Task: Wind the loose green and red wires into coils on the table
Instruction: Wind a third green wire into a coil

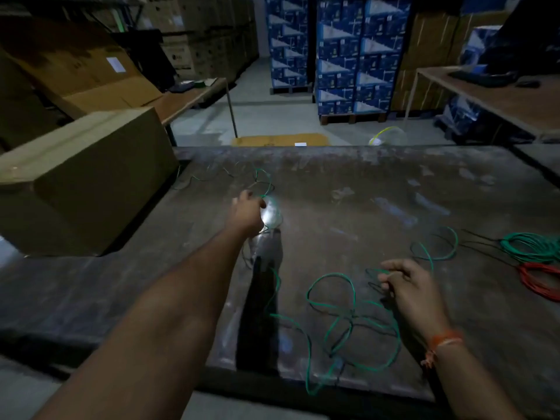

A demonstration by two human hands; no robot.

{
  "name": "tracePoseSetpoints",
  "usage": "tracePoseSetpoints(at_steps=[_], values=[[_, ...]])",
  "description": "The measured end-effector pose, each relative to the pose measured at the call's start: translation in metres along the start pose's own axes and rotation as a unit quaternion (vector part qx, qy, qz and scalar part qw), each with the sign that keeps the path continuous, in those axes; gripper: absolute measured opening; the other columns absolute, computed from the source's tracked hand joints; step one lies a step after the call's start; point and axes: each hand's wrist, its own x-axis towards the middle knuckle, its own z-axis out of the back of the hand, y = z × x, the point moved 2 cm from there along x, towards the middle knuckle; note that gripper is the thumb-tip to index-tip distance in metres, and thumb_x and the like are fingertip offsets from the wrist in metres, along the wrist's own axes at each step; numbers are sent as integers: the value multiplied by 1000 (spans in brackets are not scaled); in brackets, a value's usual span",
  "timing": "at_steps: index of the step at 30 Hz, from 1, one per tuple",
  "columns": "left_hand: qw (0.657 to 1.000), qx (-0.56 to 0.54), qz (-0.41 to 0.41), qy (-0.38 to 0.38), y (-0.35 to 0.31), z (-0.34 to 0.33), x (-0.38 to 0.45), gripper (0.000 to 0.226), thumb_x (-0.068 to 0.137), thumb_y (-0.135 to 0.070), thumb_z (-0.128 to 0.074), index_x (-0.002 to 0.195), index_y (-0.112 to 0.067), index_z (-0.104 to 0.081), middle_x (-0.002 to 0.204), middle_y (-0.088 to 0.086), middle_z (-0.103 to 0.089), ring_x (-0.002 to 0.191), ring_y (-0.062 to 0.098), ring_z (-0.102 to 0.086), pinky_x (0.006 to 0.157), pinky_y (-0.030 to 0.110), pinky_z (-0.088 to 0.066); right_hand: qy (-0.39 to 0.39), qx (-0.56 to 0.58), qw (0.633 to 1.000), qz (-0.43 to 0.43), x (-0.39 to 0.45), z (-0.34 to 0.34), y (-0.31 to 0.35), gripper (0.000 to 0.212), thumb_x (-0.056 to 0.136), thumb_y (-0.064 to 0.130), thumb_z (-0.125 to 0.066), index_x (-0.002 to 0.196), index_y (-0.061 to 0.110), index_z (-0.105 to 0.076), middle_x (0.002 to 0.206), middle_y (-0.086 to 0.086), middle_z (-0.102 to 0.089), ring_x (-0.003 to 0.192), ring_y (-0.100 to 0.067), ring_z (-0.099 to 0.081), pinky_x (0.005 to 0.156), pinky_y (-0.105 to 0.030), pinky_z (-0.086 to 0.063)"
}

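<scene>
Loose wire [353,313] sprawled green across the dull grey-brown table [363,192]. At the right edge a green coil [533,247] sat beside a red coil [539,280]. An orange thread [445,341] banded one wrist. Behind stood blue-and-white cartons [342,56]; a tan box [91,177] sat at the left edge.

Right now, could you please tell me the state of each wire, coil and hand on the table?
loose green wire: uncoiled, sprawled in tangled loops across the table.
green coil: wound, lying flat at the right edge.
red coil: wound, lying just in front of the green coil.
left hand: stretched out to the far end of the wire; grip hidden by glare.
right hand: pinches the loose green wire.
</scene>
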Motion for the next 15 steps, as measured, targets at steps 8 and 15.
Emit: tracePoseSetpoints(at_steps=[8,15], values=[[983,102,-76,136,8,-38,72,28,92,-31,-56,112,-20,-72,136,8,-56,120,33,-48,101,39,-41,15,33,999,-16,-22,-5,2,25,95,-7,-49,99,7,-69,79,-10,-74,67,-14,-60,52,-15,-43],[991,35,-42,120,7,-49,-55,24,87,-21,-62,102,-8,-74,102,16,-73,98,34,-67,79,34,-53,61,36,996,-47,-71,37,-3,26,94,-8,-47,101,6,-68,72,-12,-66,47,-4,-48,40,-15,-35]])
